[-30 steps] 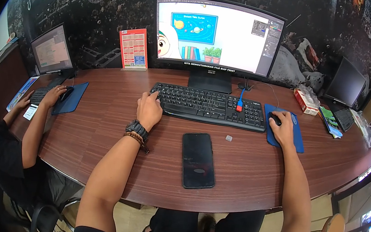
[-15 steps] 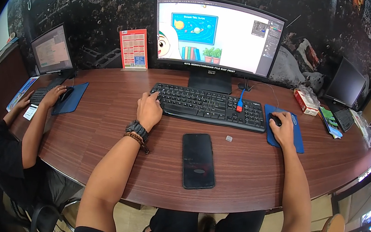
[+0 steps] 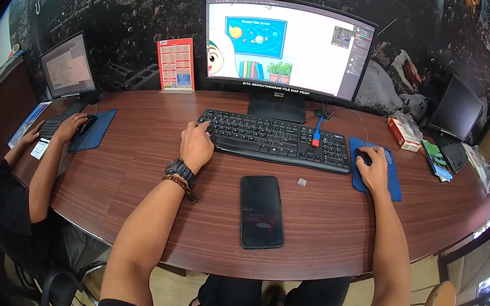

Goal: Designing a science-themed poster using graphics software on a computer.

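Note:
My left hand (image 3: pixel 197 146) rests at the left end of a black keyboard (image 3: pixel 270 150), fingertips on its keys and nothing held. A dark watch (image 3: pixel 180 171) and a beaded bracelet (image 3: pixel 178 181) circle that wrist. Over on the blue mouse pad (image 3: pixel 393 184), my right hand (image 3: pixel 375 169) is closed over a black computer mouse (image 3: pixel 365 158), which shows only in part. Behind the keyboard, a wide monitor (image 3: pixel 324 53) displays a cartoon figure and a picture of planets. A dark smartphone (image 3: pixel 262 213) lies on the desk between my forearms.
A blue cable with a red plug (image 3: pixel 315 142) lies across the keyboard. Near it sits a small grey square (image 3: pixel 302 182). A red-edged calendar (image 3: pixel 176 65) stands left of the monitor. At far left another person (image 3: pixel 7 197) works at a second computer. A box (image 3: pixel 404 136) lies at right.

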Demonstrator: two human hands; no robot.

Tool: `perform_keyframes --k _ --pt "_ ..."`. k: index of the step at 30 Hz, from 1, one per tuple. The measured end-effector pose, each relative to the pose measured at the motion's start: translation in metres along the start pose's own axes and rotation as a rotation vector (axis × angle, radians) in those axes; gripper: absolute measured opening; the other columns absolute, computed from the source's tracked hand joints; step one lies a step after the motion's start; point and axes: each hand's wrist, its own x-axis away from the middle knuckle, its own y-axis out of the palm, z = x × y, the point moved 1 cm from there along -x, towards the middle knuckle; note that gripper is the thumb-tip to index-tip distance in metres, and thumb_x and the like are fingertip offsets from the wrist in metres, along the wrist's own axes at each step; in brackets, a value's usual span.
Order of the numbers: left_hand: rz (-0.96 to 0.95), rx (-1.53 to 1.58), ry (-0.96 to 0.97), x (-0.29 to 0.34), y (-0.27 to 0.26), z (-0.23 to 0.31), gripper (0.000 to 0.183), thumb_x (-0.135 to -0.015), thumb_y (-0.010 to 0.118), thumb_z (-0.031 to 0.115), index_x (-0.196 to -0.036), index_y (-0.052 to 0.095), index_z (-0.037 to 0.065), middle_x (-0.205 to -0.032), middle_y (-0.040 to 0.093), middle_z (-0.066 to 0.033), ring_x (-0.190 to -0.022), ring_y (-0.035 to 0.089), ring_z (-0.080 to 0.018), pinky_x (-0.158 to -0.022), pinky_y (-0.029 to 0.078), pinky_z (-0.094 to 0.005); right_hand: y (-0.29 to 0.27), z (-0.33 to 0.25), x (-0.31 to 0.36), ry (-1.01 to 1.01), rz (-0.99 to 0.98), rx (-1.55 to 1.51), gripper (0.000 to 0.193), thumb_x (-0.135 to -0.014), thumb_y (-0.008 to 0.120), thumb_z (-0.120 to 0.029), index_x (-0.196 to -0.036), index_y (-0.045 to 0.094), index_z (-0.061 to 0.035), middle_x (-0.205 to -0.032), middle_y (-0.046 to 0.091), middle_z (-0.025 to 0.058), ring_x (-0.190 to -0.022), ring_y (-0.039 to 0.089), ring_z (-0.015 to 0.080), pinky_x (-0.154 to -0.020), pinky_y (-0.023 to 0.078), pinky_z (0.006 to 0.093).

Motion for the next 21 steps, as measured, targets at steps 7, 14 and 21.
perform_keyframes --k 7,14,21 --pt "0.003 -0.013 0.005 0.001 0.0 -0.001 0.036 -0.093 0.058 0.009 -0.128 0.065 0.007 -0.131 0.056 -0.021 -0.118 0.053 -0.044 -0.098 0.048 -0.0501 -0.001 0.001 0.001 -0.015 0.0 0.01 0.031 -0.081 0.068 -0.019 -0.109 0.072 -0.0051 -0.114 0.061 0.0179 -0.107 0.062 0.0369 -0.093 0.05 0.0428" --pt "0.013 -0.014 0.001 0.004 -0.001 0.001 0.035 -0.091 0.06 0.007 -0.125 0.066 0.007 -0.129 0.056 -0.0226 -0.118 0.053 -0.0439 -0.1 0.046 -0.0493 -0.001 0.001 0.003 0.016 -0.035 0.015 0.031 -0.082 0.069 -0.019 -0.11 0.071 -0.0051 -0.116 0.06 0.0175 -0.109 0.061 0.037 -0.095 0.049 0.0426" --pt "0.02 0.0 0.298 0.004 0.0 0.02 0.019 -0.092 0.065 0.016 -0.107 0.076 0.01 -0.142 0.051 -0.0219 -0.133 0.042 -0.0441 -0.111 0.035 -0.0526 -0.002 0.001 0.0 0.005 -0.024 0.019 0.031 -0.083 0.068 -0.02 -0.111 0.07 -0.0054 -0.117 0.061 0.0164 -0.111 0.061 0.0366 -0.096 0.049 0.0419"
